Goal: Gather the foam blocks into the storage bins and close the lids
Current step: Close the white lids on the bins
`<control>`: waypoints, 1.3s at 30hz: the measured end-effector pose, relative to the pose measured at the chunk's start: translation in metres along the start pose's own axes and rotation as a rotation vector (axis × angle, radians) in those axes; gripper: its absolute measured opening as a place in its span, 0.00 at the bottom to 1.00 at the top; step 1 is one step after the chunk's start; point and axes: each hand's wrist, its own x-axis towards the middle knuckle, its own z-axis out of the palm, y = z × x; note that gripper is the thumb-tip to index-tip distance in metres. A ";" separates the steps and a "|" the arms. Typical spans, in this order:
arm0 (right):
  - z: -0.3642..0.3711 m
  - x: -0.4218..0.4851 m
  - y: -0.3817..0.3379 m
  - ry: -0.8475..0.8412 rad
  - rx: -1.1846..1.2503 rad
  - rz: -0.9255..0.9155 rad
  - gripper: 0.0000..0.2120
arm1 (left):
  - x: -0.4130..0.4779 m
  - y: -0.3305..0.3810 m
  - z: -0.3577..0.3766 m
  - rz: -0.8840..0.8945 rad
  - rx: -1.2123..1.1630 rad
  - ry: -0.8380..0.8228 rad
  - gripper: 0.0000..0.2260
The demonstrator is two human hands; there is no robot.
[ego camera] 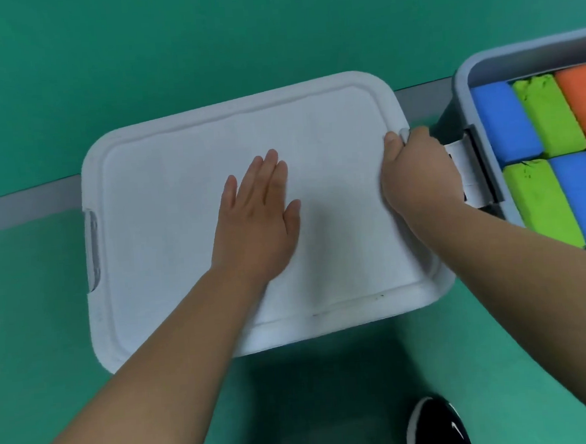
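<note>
A white lid [187, 200] covers the storage bin in the middle of the view. My left hand [256, 207] lies flat on the lid with straight fingers, pressing it. My right hand [419, 173] grips the lid's right edge, thumb on top and fingers curled over a white latch there. At the right stands a second grey bin [461, 74] with no lid on it, holding blue [505, 123], green [549, 117] and orange [582, 101] foam blocks packed side by side. A white latch [470, 176] on that bin's left wall sits right beside my right hand.
Both bins stand on a green floor [51, 339] crossed by a grey stripe [16, 211]. A grey latch [92, 247] shows at the lid's left edge. A black shoe [434, 426] is at the bottom right.
</note>
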 end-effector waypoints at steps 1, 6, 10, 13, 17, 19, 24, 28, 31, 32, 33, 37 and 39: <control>-0.001 -0.002 -0.001 -0.003 0.016 0.011 0.23 | 0.000 0.007 -0.003 -0.039 -0.007 -0.039 0.28; -0.038 -0.038 0.011 -0.244 -0.191 -0.145 0.34 | 0.011 0.044 -0.052 -0.210 -0.025 -0.392 0.34; -0.095 -0.078 0.047 -0.480 -0.282 -0.247 0.38 | 0.004 0.093 -0.094 -0.309 -0.224 -0.640 0.28; -0.142 -0.091 0.074 -0.538 -0.291 -0.274 0.38 | -0.020 0.144 -0.120 -0.287 -0.331 -0.692 0.28; -0.204 -0.081 0.102 -0.548 -0.327 -0.255 0.39 | -0.024 0.205 -0.142 -0.237 -0.392 -0.679 0.25; -0.226 -0.066 0.115 -0.537 -0.371 -0.262 0.38 | -0.014 0.232 -0.147 -0.251 -0.446 -0.661 0.23; -0.255 -0.022 0.140 -0.496 -0.475 -0.269 0.33 | 0.024 0.287 -0.148 -0.219 -0.537 -0.580 0.15; -0.266 -0.003 0.153 -0.500 -0.486 -0.153 0.30 | 0.048 0.313 -0.149 -0.146 -0.549 -0.632 0.12; -0.276 0.008 0.155 -0.508 -0.410 -0.026 0.28 | 0.066 0.324 -0.162 -0.128 -0.558 -0.623 0.08; -0.282 0.014 0.157 -0.495 -0.377 0.010 0.28 | 0.072 0.329 -0.167 -0.111 -0.559 -0.627 0.10; -0.287 0.020 0.160 -0.479 -0.343 0.038 0.26 | 0.077 0.334 -0.173 -0.097 -0.550 -0.638 0.13; -0.305 0.053 0.181 -0.394 -0.201 0.131 0.23 | 0.110 0.368 -0.189 0.003 -0.498 -0.644 0.16; -0.313 0.076 0.201 -0.367 -0.150 0.181 0.23 | 0.132 0.394 -0.189 0.041 -0.482 -0.630 0.13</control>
